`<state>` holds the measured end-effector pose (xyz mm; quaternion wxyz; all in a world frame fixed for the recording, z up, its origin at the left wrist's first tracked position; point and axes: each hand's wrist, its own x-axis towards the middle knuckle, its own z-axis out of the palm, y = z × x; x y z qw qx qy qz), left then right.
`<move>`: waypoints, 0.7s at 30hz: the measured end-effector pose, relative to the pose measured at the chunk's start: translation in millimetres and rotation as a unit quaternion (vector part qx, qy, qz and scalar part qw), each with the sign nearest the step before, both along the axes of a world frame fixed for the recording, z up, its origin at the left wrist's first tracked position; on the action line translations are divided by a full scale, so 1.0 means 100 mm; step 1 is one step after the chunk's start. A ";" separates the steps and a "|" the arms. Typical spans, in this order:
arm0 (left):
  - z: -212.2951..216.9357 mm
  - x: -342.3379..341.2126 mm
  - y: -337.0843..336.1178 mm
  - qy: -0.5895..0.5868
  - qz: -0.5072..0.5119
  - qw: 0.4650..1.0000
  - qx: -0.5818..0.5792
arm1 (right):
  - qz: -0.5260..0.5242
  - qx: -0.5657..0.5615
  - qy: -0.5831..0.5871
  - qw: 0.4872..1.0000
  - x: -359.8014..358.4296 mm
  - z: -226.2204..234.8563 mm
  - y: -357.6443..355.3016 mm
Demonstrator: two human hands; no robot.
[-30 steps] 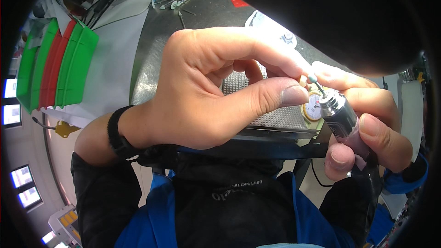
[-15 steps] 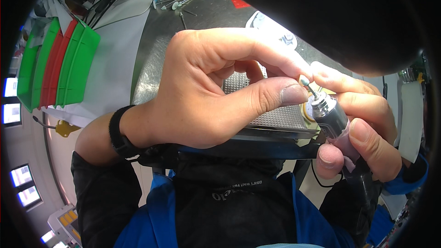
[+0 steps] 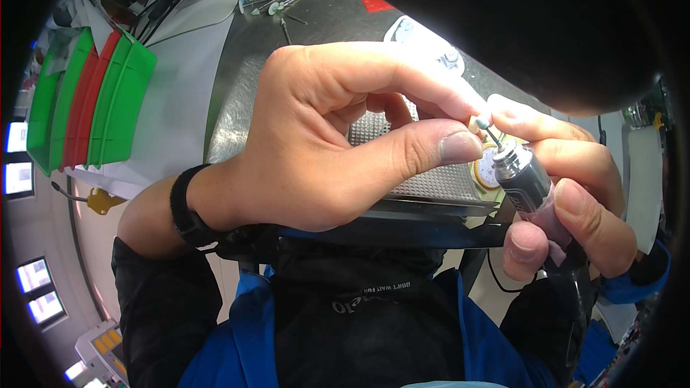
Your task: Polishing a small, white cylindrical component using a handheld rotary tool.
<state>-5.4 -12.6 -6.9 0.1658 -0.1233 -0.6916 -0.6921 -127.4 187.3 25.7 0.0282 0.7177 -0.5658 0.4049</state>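
Note:
My left hand (image 3: 323,136) is closed, pinching a tiny cream-white piece, seemingly a dental crown (image 3: 473,126), between thumb and forefinger. Much of that piece is hidden by the fingertips. My right hand (image 3: 586,179) wraps round a dark rotary handpiece (image 3: 525,183) with a silver collar and pinkish wrapping on its grip. From the collar projects a thin shank with a blue-green grinding stone (image 3: 483,122), which is at the crown and appears to touch it. The right forefinger reaches to the left fingertips.
Several loose burs (image 3: 277,3) lie on the metal bench top (image 3: 244,65). A textured metal plate (image 3: 442,181) and a yellow-rimmed round piece (image 3: 486,171) are beneath the hands. Green and red trays (image 3: 118,104) stand at the left. A large dark shape (image 3: 517,14) covers the upper right.
My right hand and the handpiece have shifted slightly right, and the stone's angle against the crown has changed. My left hand is almost still and keeps its pinch.

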 end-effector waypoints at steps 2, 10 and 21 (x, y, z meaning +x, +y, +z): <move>-0.01 0.00 0.00 0.002 -0.002 1.000 0.003 | 0.003 0.008 0.008 1.000 -0.02 0.03 0.02; -0.02 0.00 -0.01 0.016 -0.005 1.000 -0.008 | 0.041 0.084 0.072 0.993 -0.11 0.15 0.06; -0.02 -0.03 -0.02 0.032 -0.007 0.999 -0.027 | -0.006 -0.021 0.008 1.000 0.04 -0.05 -0.03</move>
